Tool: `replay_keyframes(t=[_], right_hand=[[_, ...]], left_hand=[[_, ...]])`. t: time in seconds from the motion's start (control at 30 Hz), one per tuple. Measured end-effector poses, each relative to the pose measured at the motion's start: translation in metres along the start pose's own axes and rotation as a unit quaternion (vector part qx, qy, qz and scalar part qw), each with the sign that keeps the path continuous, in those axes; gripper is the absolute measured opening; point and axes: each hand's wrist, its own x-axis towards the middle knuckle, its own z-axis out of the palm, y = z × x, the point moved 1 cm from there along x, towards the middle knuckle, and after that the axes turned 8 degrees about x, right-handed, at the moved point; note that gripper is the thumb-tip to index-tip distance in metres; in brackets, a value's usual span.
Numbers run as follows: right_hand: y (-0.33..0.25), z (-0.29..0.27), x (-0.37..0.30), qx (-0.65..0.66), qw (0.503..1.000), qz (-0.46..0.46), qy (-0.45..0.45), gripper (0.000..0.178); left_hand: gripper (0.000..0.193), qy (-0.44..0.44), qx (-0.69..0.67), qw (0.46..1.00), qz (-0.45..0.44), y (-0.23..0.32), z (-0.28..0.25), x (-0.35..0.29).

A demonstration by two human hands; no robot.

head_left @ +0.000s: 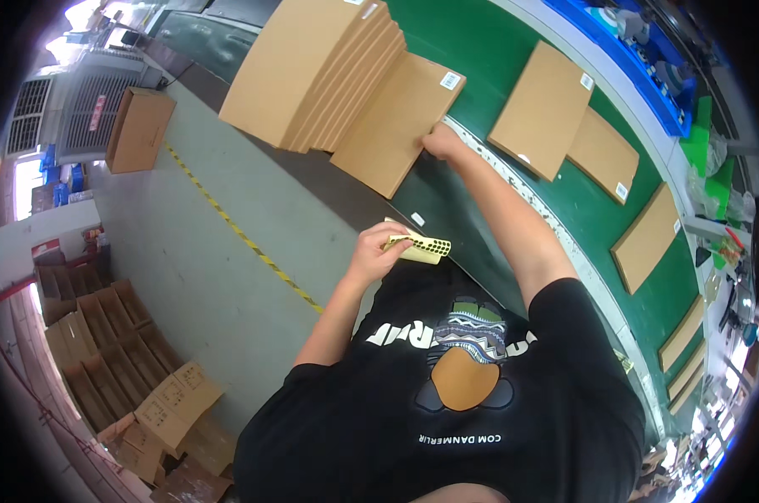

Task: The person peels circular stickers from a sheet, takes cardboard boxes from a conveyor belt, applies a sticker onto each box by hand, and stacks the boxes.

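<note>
Left hand: apart from the right; the hand point(378, 250) pinches a yellow dotted sheet point(431, 246) near the person's end of the dark tabletop point(455, 197).
Right hand: the hand point(441, 142) meets the belt-side edge of the front box point(388, 126); whether it grips or presses, I cannot tell.
Front box: lies flat on the tabletop, apparently the one being worked on, not yet finished.
Stacked boxes: the fanned stack point(300, 67) at the tabletop's floor-side edge probably still waits.
Belt boxes: several point(540, 113) lie along the green belt point(480, 50), seemingly done.
Dots: many remain on the sheet.
</note>
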Motion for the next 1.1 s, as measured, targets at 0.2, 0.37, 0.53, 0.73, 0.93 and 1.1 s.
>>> replay_keyframes(t=[0.2, 0.37, 0.53, 0.73, 0.93, 1.1], right_hand=[[0.003, -0.033, -0.1, -0.001, 0.973, -0.222, 0.058, 0.041], [-0.02, -0.081, -0.246, 0.176, 0.942, -0.283, 0.042, 0.024], [-0.039, -0.1, -0.32, -0.005, 0.905, -0.38, 0.191, 0.019], [-0.022, -0.11, -0.345, -0.085, 0.84, -0.414, 0.341, 0.019], [-0.01, -0.124, -0.347, -0.156, 0.764, -0.459, 0.426, 0.015], [-0.002, -0.136, -0.345, -0.13, 0.77, -0.444, 0.439, 0.014]], left_hand=[[0.011, 0.032, -0.084, 0.992, -0.089, 0.027, 0.007, 0.021], [0.014, 0.019, -0.201, 0.977, -0.071, 0.101, 0.005, 0.068], [0.011, -0.075, -0.153, 0.984, 0.052, 0.151, 0.022, 0.101], [0.016, -0.11, -0.074, 0.972, 0.192, 0.196, 0.053, 0.121], [0.021, -0.134, -0.063, 0.971, 0.19, 0.215, 0.071, 0.134], [0.024, -0.148, -0.061, 0.963, 0.215, 0.212, 0.089, 0.146]])
